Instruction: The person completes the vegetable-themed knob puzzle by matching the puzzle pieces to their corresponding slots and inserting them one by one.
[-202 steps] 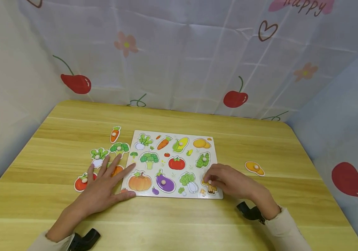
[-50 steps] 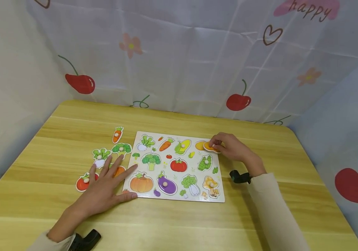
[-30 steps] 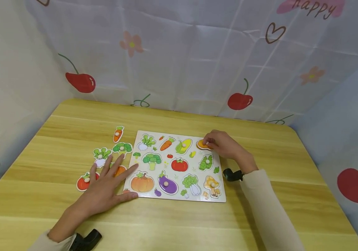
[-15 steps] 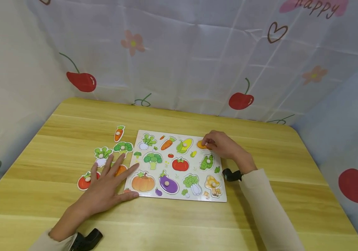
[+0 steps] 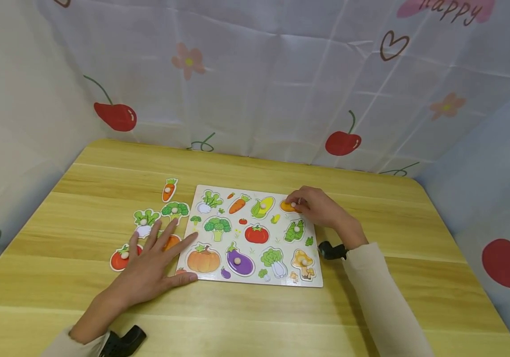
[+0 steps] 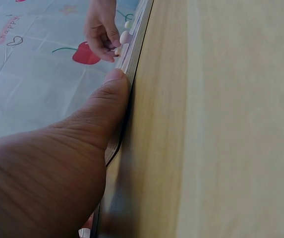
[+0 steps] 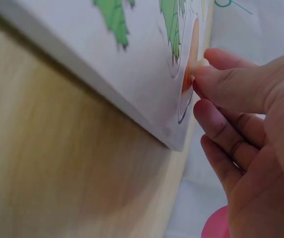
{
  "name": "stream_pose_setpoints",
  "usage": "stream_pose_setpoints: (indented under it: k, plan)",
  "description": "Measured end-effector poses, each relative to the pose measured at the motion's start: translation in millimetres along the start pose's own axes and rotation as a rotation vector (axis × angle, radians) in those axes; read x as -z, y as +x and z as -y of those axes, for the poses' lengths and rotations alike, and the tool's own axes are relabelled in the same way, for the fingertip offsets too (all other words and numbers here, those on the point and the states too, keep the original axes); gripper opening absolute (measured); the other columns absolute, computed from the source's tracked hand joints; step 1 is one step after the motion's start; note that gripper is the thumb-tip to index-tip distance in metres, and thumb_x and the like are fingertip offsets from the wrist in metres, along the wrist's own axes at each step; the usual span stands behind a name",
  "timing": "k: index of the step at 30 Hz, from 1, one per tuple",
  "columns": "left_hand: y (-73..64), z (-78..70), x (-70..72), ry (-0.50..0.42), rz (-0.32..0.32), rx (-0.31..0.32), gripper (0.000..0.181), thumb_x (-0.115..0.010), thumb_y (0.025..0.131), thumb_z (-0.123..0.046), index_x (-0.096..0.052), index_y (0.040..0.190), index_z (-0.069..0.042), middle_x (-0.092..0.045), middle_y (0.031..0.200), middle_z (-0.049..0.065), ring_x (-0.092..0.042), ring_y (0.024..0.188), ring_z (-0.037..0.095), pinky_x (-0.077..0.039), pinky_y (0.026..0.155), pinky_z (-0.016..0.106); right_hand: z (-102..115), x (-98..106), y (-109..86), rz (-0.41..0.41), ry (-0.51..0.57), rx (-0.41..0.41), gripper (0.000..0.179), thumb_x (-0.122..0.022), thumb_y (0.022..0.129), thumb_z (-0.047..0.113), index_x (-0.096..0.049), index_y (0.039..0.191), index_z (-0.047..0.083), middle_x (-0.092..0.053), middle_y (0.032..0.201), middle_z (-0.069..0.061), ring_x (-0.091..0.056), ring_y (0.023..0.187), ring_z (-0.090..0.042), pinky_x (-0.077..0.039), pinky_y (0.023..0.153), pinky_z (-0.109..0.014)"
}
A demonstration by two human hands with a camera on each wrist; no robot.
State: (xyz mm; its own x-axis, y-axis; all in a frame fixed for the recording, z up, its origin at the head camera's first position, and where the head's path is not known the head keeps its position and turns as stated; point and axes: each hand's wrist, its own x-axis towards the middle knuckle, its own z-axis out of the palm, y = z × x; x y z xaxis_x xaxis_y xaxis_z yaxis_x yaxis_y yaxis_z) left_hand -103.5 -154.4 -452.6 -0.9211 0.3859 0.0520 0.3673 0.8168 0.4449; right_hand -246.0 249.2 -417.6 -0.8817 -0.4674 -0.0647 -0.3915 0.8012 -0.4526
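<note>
My right hand [image 5: 322, 206] pinches the wooden knob of the orange potato puzzle piece [image 5: 286, 206] at the board's upper right corner. In the right wrist view, thumb and forefinger meet at the pale knob [image 7: 199, 64], and the piece lies in its outlined recess. The white vegetable peg puzzle board [image 5: 250, 277] lies flat. My left hand [image 5: 145, 272] rests spread, thumb and forefinger on the board's left edge. Its other fingers reach over the loose pieces. Corn [image 5: 262, 207], asparagus-like green [image 5: 296, 230], eggplant [image 5: 239, 263] and mushroom [image 5: 303, 265] pieces sit in the board.
Left of the board lie loose knobbed pieces: a carrot [image 5: 169, 190], broccoli [image 5: 175, 209], white radish [image 5: 143, 228], tomato [image 5: 120, 260] and a partly hidden orange piece [image 5: 172, 241]. The wooden table [image 5: 255, 322] meets a cherry-print curtain [image 5: 259, 99] behind.
The right hand left the mushroom piece, picked the potato piece off the table at right and brought it onto the board's upper right recess, where it now sits lower. The left hand stayed.
</note>
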Motion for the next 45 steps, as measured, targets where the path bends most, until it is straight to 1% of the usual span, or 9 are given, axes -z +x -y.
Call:
stream_pose_setpoints:
  k: [3,9,12,18,23,31,34,38,45]
  plan:
    - [-0.2,-0.3,0.2,0.002,-0.002,-0.001,0.080,-0.065,0.085,-0.068,-0.040,0.153,-0.035,-0.015,0.168,0.014,-0.004,0.153,0.049,0.004,0.110,0.077,-2.0,1.9,-4.2,-0.012,0.000,-0.006,0.025,-0.065,0.096,0.007,-0.069,0.121,0.009,-0.067,0.112,-0.007,-0.059,0.098,-0.024,-0.053,0.090,-0.041]
    - [0.1,-1.0,-0.3,0.002,-0.002,-0.001,0.079,-0.065,0.085,-0.068,-0.041,0.153,-0.035,-0.015,0.168,0.014,-0.004,0.152,0.049,0.004,0.110,0.077,-7.0,7.7,-21.0,-0.032,-0.055,-0.018,0.027,-0.064,0.096,0.006,-0.067,0.123,0.007,-0.067,0.113,-0.010,-0.060,0.100,-0.027,-0.053,0.093,-0.045]
    - [0.0,-1.3,0.1,0.007,-0.004,-0.003,0.079,-0.064,0.085,-0.068,-0.041,0.153,-0.035,-0.016,0.168,0.015,-0.004,0.152,0.050,0.004,0.109,0.078,-11.7,10.4,-33.2,-0.043,-0.058,0.002,0.027,-0.065,0.095,0.005,-0.068,0.122,0.006,-0.068,0.113,-0.010,-0.062,0.100,-0.026,-0.053,0.091,-0.045]
    - [-2.0,-0.2,1.6,0.012,-0.010,-0.003,0.080,-0.064,0.085,-0.068,-0.040,0.154,-0.035,-0.016,0.167,0.016,-0.004,0.152,0.050,0.004,0.108,0.078,-21.3,16.8,-57.9,-0.084,-0.046,0.086,0.027,-0.067,0.094,0.003,-0.067,0.121,0.003,-0.069,0.107,-0.009,-0.062,0.093,-0.023,-0.053,0.085,-0.044]
    - [-1.5,1.4,0.1,0.012,-0.007,-0.005,0.080,-0.065,0.085,-0.067,-0.039,0.154,-0.036,-0.016,0.167,0.016,-0.004,0.152,0.049,0.004,0.108,0.079,-29.9,20.0,-77.8,-0.108,-0.046,0.109,0.026,-0.068,0.094,0.003,-0.068,0.120,0.003,-0.069,0.106,-0.008,-0.062,0.091,-0.019,-0.053,0.083,-0.045]
    - [-0.9,1.5,-0.5,0.007,-0.013,-0.011,0.080,-0.066,0.084,-0.067,-0.040,0.153,-0.035,-0.016,0.167,0.016,-0.004,0.152,0.050,0.004,0.108,0.079,-43.0,22.0,-107.1,-0.155,-0.072,0.134,0.025,-0.070,0.092,0.003,-0.069,0.116,0.006,-0.069,0.103,-0.001,-0.061,0.087,-0.012,-0.054,0.078,-0.040]
    - [-1.2,0.8,0.6,0.004,-0.010,-0.005,0.080,-0.065,0.085,-0.067,-0.040,0.154,-0.036,-0.015,0.168,0.016,-0.004,0.152,0.050,0.004,0.108,0.078,-44.3,23.5,-116.4,-0.162,-0.076,0.148,0.024,-0.071,0.091,0.003,-0.069,0.115,0.007,-0.069,0.102,0.001,-0.059,0.086,-0.009,-0.054,0.077,-0.039]
    - [-1.0,0.3,1.3,0.006,-0.007,0.001,0.079,-0.064,0.085,-0.068,-0.040,0.153,-0.036,-0.015,0.168,0.015,-0.004,0.152,0.049,0.003,0.109,0.077,-42.8,27.3,-130.7,-0.164,-0.079,0.137,0.024,-0.072,0.090,0.004,-0.070,0.113,0.010,-0.068,0.102,0.004,-0.056,0.087,-0.006,-0.053,0.077,-0.038]
    - [-0.5,0.3,0.3,0.010,0.003,0.003,0.079,-0.063,0.086,-0.069,-0.039,0.154,-0.037,-0.014,0.168,0.014,-0.004,0.153,0.049,0.005,0.109,0.077,-50.5,29.2,-153.5,-0.160,-0.025,0.158,0.026,-0.072,0.090,0.002,-0.068,0.114,0.012,-0.068,0.104,0.004,-0.055,0.088,-0.001,-0.052,0.074,-0.032]
